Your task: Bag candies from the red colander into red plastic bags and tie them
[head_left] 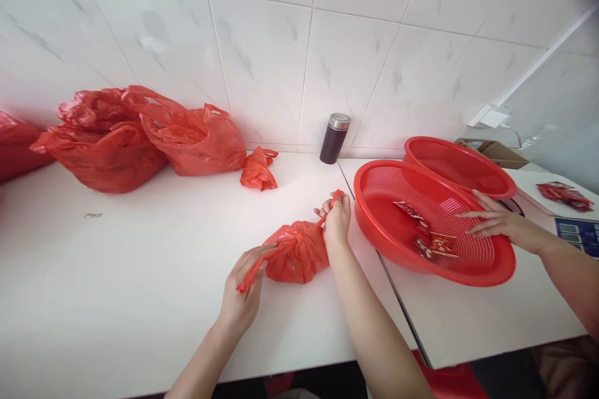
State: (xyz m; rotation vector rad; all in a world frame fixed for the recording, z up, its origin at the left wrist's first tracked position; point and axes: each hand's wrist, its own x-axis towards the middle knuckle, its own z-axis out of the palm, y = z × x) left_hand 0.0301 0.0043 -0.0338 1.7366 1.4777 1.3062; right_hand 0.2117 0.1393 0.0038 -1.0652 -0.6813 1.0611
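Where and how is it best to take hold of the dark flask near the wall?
I would grip the dark flask around its body, below the silver lid, coming from the near side: it stands upright, looks cylindrical, and the tiled wall is close behind.

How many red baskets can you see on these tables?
2. The front basket sits right of the gripped bag, holding small packets; the back basket stands behind it, partly covered by it. Another nested underneath would be hidden.

Bright, soft, wide-angle edge distortion
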